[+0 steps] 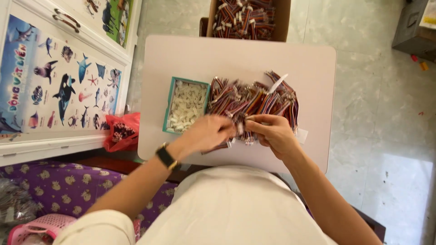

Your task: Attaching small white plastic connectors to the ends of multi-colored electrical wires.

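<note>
Both forearms are reaching over the near edge of the tabletop (181,59); the left hand (206,133) and right hand (272,132) are meeting, fingers pinching a small wire bundle (240,136) between them. Just beyond, a wire heap (254,97) is lying mid-tabletop, touching a teal box (186,106) of white connectors leftward. Bare surface is stretching toward the far edge and both sides.
</note>
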